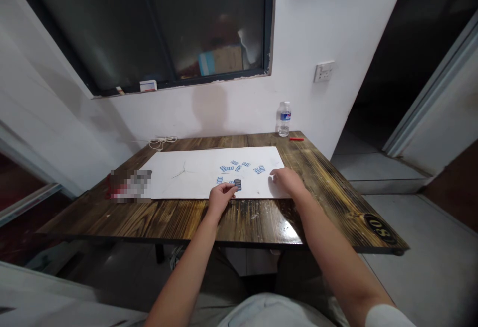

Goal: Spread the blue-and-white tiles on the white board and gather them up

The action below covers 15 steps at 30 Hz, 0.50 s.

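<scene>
My left hand [221,196] rests at the near edge of a white board [201,182], its thumb and fingers closed at a small dark, ridged block [238,184]. Several small flat pieces with blue outlines [238,167] lie scattered on the board beyond that hand. One of them, close to the fingers, is partly covered. Over the board's right end is my right hand [287,180], fingers bent and a little apart, with nothing visible between them. Nearest to it is a small cluster of blue-outlined pieces [259,169] on its left.
The board lies on a dark wooden table [149,220]. A water bottle [284,119] and a red pen-like stick [297,139] are at the back right. A pale coiled cord [162,141] sits at the back left; a blurred-out item [129,186] covers the board's left end.
</scene>
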Tool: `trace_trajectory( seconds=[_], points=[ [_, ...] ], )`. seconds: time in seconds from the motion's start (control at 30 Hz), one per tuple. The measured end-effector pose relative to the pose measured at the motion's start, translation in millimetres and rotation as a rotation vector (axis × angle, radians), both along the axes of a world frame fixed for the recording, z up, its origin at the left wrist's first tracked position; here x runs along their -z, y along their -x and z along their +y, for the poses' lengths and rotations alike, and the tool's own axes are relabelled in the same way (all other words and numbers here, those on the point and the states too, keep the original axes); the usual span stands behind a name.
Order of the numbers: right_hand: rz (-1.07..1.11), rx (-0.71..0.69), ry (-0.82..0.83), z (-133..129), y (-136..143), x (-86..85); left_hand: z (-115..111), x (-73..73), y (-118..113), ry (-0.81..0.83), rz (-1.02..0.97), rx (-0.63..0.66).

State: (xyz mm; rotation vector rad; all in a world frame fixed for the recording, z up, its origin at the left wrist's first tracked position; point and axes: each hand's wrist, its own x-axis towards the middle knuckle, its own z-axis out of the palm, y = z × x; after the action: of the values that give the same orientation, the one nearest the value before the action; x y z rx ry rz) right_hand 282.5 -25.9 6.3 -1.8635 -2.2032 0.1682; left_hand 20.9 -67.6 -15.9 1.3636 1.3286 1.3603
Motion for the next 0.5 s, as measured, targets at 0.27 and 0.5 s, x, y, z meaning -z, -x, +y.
trace_trajectory(
  seconds=[0.27, 0.5],
  points=[
    [-0.114, -0.037, 0.003, 5.9, 4.6, 3.8, 2.7, 3.9, 1.4, -0.005, 0.003, 0.009],
    [-0.162, -0.048, 0.065, 5.6, 9.4, 0.8, 3.2, 4.6, 1.9, -0.004, 0.026, 0.008]
  ],
)
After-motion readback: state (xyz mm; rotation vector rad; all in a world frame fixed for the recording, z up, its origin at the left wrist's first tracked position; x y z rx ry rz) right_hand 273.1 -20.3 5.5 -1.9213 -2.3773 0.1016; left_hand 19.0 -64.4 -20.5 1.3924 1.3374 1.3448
